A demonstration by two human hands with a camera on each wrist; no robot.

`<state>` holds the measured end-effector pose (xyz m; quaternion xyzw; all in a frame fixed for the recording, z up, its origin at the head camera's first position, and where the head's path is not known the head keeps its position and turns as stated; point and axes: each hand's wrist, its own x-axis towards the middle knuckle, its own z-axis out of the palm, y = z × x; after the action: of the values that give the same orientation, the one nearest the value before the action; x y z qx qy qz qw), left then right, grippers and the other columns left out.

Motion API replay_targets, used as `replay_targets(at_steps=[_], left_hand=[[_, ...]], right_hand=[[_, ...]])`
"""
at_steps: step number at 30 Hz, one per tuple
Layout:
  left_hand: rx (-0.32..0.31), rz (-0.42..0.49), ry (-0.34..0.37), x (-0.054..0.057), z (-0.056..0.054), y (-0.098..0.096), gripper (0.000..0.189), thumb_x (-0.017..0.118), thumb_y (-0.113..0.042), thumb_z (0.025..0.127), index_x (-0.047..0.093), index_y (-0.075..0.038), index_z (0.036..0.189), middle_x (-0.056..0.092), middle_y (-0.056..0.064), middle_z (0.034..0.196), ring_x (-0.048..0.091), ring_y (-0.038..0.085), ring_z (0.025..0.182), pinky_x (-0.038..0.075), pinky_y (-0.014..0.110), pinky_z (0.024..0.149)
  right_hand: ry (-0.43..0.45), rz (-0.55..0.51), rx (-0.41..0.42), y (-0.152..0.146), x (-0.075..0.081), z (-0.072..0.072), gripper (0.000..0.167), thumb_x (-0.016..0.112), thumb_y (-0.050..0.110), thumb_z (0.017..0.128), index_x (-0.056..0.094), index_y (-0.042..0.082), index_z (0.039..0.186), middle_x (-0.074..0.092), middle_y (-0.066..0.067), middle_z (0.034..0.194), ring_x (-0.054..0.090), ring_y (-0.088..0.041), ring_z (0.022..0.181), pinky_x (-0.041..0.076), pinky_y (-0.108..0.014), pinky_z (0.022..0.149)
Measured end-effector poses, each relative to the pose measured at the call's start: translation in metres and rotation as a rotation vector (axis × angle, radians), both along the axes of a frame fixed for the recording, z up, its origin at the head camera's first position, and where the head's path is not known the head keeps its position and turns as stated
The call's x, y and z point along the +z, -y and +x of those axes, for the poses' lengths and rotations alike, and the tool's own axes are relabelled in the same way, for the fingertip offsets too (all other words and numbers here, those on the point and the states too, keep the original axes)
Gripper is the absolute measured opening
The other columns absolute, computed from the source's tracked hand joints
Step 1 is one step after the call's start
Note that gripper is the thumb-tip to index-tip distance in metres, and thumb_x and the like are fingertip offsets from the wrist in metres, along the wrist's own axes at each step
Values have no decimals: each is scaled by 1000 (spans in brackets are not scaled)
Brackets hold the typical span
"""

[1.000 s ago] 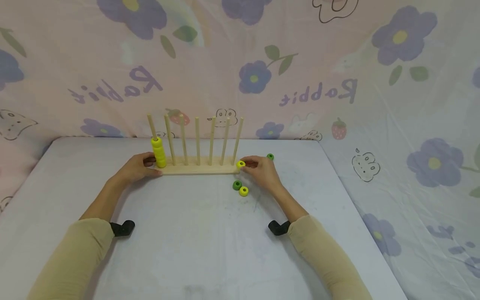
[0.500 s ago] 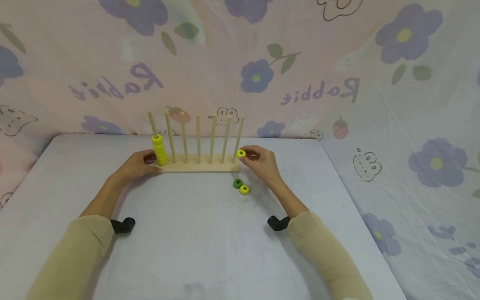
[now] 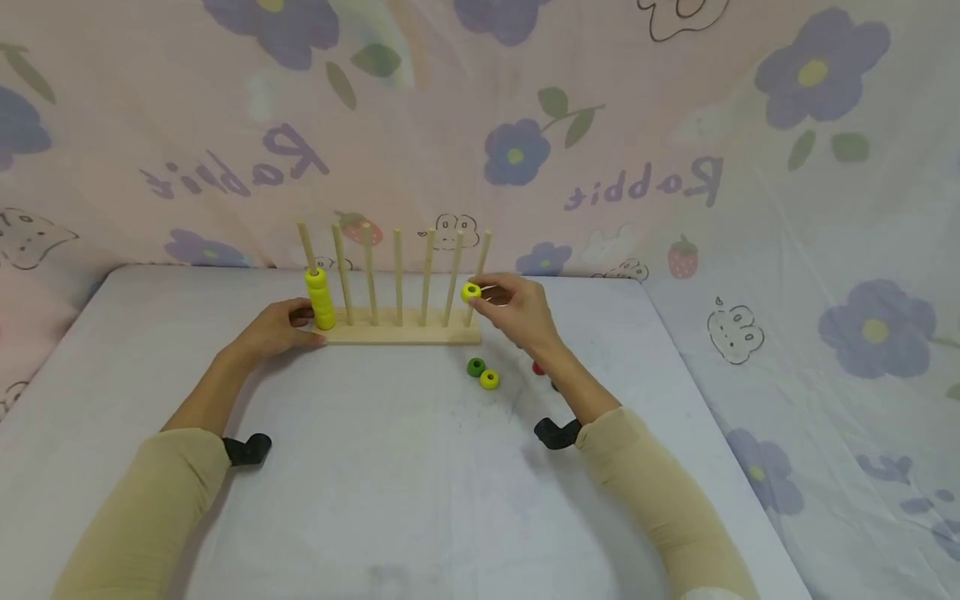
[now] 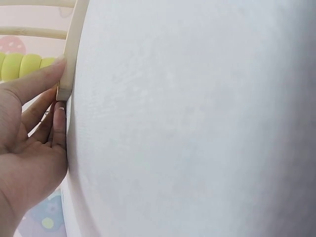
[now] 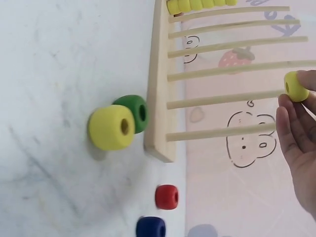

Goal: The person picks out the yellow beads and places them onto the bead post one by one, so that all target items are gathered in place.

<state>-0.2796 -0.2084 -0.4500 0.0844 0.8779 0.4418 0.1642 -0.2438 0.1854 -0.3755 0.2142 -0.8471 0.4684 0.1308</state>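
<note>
A wooden peg rack [image 3: 405, 335] stands on the table with a row of upright pegs. On its leftmost peg sits a stack of several yellow beads [image 3: 321, 302]. My left hand [image 3: 273, 327] grips the rack's left end, the thumb on the base's front edge and the other fingers behind. My right hand [image 3: 522, 315] pinches a yellow bead [image 5: 297, 89] between thumb and fingers, in the air near the upper part of the right-hand pegs. From the head view I cannot tell whether this bead touches a peg.
In front of the rack's right end lie a loose green bead [image 3: 472, 369] and a yellow bead [image 3: 490, 383], side by side. A red bead [image 5: 167, 197] and a blue bead [image 5: 151, 228] lie farther right, mostly behind my right wrist in the head view. A patterned cloth hangs behind.
My right hand has raised the yellow bead from the rack's base level and moved it slightly left. The red bead now shows beside the right wrist. My left hand keeps its place.
</note>
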Motion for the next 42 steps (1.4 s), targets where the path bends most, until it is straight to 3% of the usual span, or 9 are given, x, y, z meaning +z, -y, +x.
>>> replay_targets(at_steps=[8,20,28,42], left_hand=[[7,-5,5,2,1,2,88,78,-19,87,25,10,151,35,32,150,37,45,136,30,54,116],[-4,-14,-5,3,-5,2,85,78,-18,87,27,10,150,36,31,150,38,44,137,30,53,116],[12,12,14,-1,-5,0,86,78,-18,87,28,9,150,37,30,150,38,43,137,30,52,117],[29,0,24,-1,-3,0,85,78,-18,87,27,9,151,38,29,150,39,42,136,30,53,117]], right_hand=[[-53,35,74,12,20,-4,30,78,13,87,72,7,116,74,-4,105,70,-13,85,59,-24,77],[-85,-9,177,43,43,-12,29,78,11,87,73,6,114,74,-4,103,70,-12,86,59,-25,78],[-124,-12,231,62,49,-17,29,78,7,86,73,2,114,74,-7,103,69,-11,85,58,-24,77],[-178,59,307,91,75,-24,27,76,9,88,73,1,113,75,-8,105,71,-9,85,58,-20,77]])
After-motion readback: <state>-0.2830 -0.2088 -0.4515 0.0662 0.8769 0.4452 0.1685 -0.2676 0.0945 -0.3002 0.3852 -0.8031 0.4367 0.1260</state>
